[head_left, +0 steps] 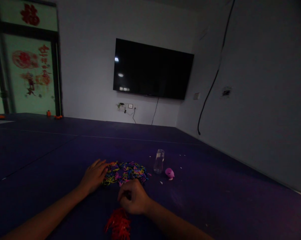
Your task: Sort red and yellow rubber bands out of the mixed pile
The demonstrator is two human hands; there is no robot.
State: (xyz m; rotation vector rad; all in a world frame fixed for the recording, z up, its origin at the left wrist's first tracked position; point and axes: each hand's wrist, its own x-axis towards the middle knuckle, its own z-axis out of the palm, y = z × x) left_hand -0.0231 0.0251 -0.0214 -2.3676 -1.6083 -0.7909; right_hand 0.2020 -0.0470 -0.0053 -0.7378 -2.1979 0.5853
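On the dark purple table lies a spread of small multicoloured rings or clips (126, 170). My left hand (94, 175) rests flat at the left edge of the spread, fingers extended and touching it. My right hand (133, 197) is at the near side of the spread, its fingers curled together; whatever they may hold is too small or hidden to make out. Just below my right hand is a bundle of red strands (119, 225). A clear bottle (159, 162) without a lid stands to the right of the spread, with a pink cap-like piece (170, 173) beside it.
Small white scraps (161, 182) lie around the bottle. Orange objects (48, 113) sit at the table's far left. Beyond the table (90, 130), a black television (153, 70) hangs on the wall, and a black cable dangles at the right.
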